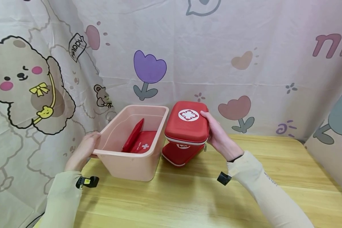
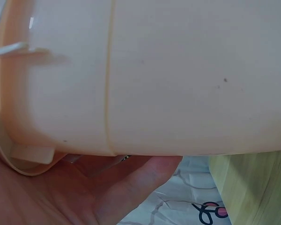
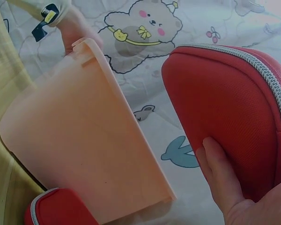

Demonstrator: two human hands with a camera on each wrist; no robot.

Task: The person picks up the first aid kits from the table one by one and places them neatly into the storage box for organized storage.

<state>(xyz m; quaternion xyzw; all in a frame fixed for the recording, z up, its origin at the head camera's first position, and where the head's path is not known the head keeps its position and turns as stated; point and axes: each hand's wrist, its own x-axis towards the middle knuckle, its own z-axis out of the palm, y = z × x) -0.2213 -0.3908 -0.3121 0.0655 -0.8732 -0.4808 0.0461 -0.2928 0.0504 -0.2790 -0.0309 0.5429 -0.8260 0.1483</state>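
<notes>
My right hand (image 1: 218, 136) grips a red zippered first aid case (image 1: 186, 122) by its right side, its white cross emblem facing up. Below it lies a second red first aid case (image 1: 176, 155), partly covered by the held one in the head view. At the left, my left hand (image 1: 86, 148) holds the rim of a pink plastic bin (image 1: 128, 166) at its near left corner. Inside the bin are a flat red pouch marked with a white cross (image 1: 143, 142) and another red pouch (image 1: 133, 135) leaning on edge. The left wrist view shows my thumb (image 2: 136, 187) against the bin's outer wall.
A light wooden table (image 1: 199, 199) carries the bin and the lower case. Behind and at both sides hangs a pale curtain (image 1: 193, 53) printed with bears and flowers. The bin stands close to the lower case and the curtain.
</notes>
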